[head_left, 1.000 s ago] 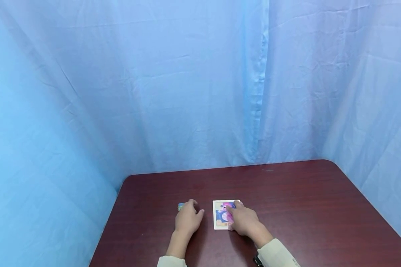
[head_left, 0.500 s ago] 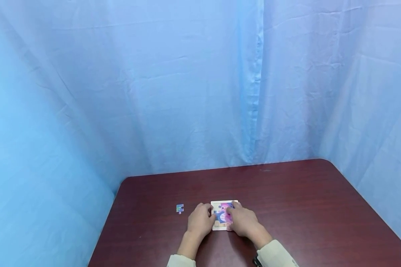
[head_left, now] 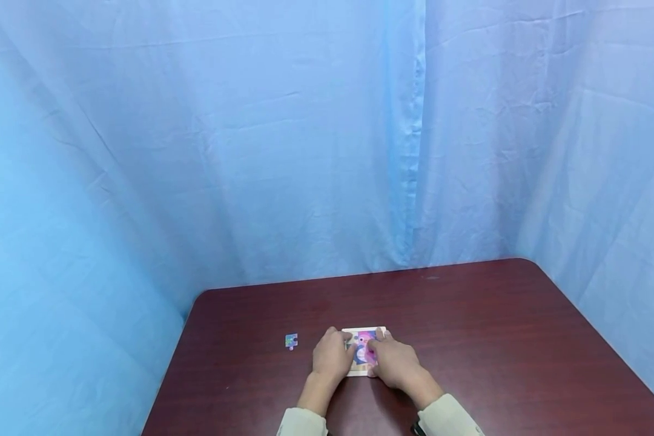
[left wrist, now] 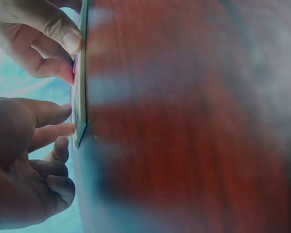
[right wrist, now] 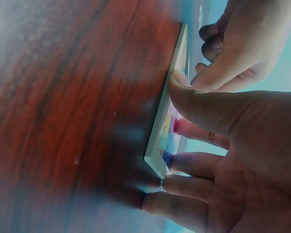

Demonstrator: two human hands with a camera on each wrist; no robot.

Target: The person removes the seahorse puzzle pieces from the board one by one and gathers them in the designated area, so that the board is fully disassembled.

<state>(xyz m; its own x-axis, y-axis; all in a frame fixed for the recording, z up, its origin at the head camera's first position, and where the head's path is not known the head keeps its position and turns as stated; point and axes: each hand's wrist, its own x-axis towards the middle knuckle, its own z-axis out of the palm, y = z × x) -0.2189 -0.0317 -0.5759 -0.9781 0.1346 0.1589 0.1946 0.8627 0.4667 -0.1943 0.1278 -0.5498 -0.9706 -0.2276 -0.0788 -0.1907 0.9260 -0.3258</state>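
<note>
Open surface [head_left: 496,345] gives broad passage rightward of the right grip [head_left: 396,360] and ahead of both, up to the blue curtain [head_left: 327,181]. Between them, the puzzle board [right wrist: 160,128] blocks low passage. Leftward of the left grip [head_left: 331,356], a free lane precedes the loose puzzle piece [head_left: 291,341].

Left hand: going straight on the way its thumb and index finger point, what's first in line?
The left hand would first meet the flat, square, white-framed pink-and-blue jigsaw puzzle; its fingertips look right up against it, though actual contact is hard to judge.
</note>
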